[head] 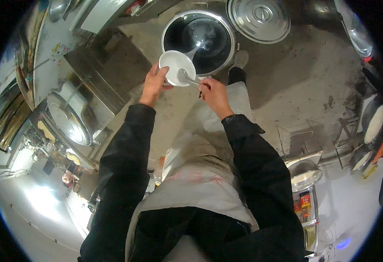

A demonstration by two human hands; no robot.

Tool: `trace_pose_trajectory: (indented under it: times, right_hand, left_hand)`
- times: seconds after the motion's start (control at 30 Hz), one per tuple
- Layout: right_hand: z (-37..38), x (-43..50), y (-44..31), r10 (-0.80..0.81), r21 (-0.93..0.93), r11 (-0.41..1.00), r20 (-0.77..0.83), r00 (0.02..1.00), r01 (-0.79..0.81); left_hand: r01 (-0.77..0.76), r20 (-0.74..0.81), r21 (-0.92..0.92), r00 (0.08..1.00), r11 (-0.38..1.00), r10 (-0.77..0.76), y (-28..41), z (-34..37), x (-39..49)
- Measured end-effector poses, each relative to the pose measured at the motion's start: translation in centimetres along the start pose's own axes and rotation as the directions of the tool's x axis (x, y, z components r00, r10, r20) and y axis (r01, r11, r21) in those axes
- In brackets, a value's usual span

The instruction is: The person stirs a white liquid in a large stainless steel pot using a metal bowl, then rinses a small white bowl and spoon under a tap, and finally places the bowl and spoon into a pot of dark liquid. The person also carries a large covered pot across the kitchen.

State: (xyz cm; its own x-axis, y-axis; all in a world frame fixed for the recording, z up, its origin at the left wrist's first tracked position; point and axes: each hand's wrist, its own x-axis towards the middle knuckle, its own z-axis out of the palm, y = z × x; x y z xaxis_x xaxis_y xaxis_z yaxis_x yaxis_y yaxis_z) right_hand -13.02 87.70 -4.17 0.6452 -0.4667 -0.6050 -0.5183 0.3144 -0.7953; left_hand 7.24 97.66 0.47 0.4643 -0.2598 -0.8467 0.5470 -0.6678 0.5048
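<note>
In my left hand (153, 83) is a white bowl (172, 60), its thumb on the rim, the bowl tipped at the near edge of a steel stockpot (230, 62). My right hand (215, 95) grips the handle of a spoon (183, 76), whose head dips inside the bowl. Whether the white in the bowl is its contents or its bare inside, I cannot tell. A pale streak (193, 52) reaches from the bowl's rim over the pot's dark interior. Beside the pot, at its upper right, lies a round steel lid (244, 19) with a central handle.
My shoe (241, 59) stands close to the pot's right side on the concrete floor (276, 72). To the left is a metal cabinet or counter (96, 78), with another large steel lid (65, 118). On the right are a steel basin (304, 177) and a shelf with jars (305, 201).
</note>
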Motion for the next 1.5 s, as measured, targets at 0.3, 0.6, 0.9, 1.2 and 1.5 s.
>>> trace_pose_trajectory:
  times: [0.3, 0.6, 0.9, 1.2, 1.5]
  right_hand:
    - [-0.3, 1.6, -1.1, -0.254, -0.252, 0.940, -0.076, 0.964, 0.228]
    - [0.9, 1.8, -0.7, -0.259, -0.128, 0.956, 0.045, 0.965, 0.263]
    - [-0.6, 2.7, -0.9, -0.277, -0.072, 0.957, 0.058, 0.959, 0.280]
    - [-2.1, 2.7, -1.7, -0.279, -0.091, 0.954, 0.083, 0.957, 0.286]
    - [-5.2, 2.3, -3.0, -0.297, -0.040, 0.955, -0.084, 0.951, 0.295]
  left_hand:
    - [0.099, -0.083, 0.246, 0.993, 0.964, -0.081, 3.9, -0.1, -1.2]
    - [0.161, -0.198, 0.503, 0.978, 0.849, -0.068, 6.3, 1.8, -1.0]
    - [0.155, -0.217, 0.609, 0.976, 0.778, -0.025, 9.1, 4.3, -2.2]
    - [0.245, -0.172, 0.536, 0.969, 0.808, -0.179, 9.9, 4.1, -2.4]
    - [0.103, -0.112, 0.529, 0.992, 0.842, -0.051, 10.1, 2.6, -4.0]
